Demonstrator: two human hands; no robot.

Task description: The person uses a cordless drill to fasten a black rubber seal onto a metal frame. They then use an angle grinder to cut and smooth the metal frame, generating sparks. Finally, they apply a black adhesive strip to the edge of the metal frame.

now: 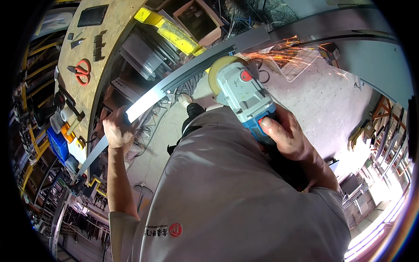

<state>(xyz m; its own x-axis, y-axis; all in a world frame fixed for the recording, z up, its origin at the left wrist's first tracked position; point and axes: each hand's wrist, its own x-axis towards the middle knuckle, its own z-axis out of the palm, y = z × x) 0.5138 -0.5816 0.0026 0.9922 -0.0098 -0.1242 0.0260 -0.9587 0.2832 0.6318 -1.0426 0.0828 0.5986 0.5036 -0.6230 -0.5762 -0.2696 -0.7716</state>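
Observation:
My right hand is closed round the blue body of an angle grinder, its thumb on the red switch. The grinder's yellowish disc meets a long grey metal bar, and orange sparks fly off to the right. Farther down the bar, at its left part, my left hand is wrapped round it. The bar runs slanting from the lower left to the upper right. Where exactly the disc touches the metal is partly hidden behind the grinder's head.
A wooden bench at the left carries orange-handled scissors and a dark tablet-like slab. Beyond the bar are a yellow metal piece and an open cardboard box. A white wire basket stands on the floor near the sparks. Racks of metal bars stand right.

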